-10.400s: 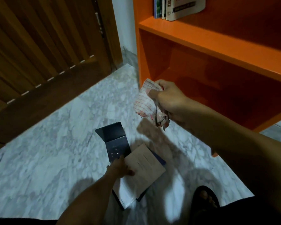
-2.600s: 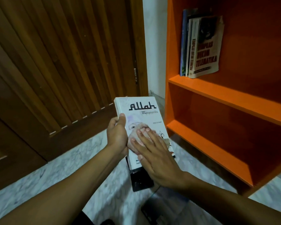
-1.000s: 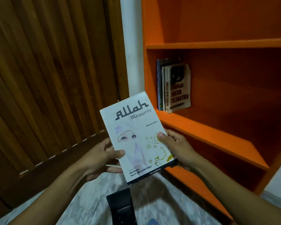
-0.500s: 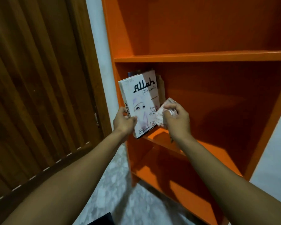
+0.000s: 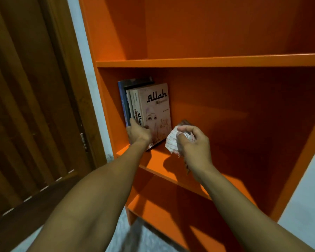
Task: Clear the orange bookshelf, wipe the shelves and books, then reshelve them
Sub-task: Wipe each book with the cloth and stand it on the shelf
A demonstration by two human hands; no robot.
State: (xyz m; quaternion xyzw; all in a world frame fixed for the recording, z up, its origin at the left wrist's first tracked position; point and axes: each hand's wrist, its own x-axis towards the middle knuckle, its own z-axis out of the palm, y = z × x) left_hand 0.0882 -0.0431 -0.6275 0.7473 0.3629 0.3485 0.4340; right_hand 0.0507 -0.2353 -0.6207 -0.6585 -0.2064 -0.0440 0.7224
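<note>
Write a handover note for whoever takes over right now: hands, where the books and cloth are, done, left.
Left hand: at the foot of the white "Allah" book; whether it grips the book or only pushes it cannot be told.
Right hand: fingers curled round the crumpled cloth, held just above the middle shelf.
Books: the white book stands upright on the middle shelf, rightmost in a short row of books against the bookshelf's left wall.
Done: this book is on the shelf.
Left: let go of it; the upper shelf shows no books. Any books still to be shelved are out of view.
</note>
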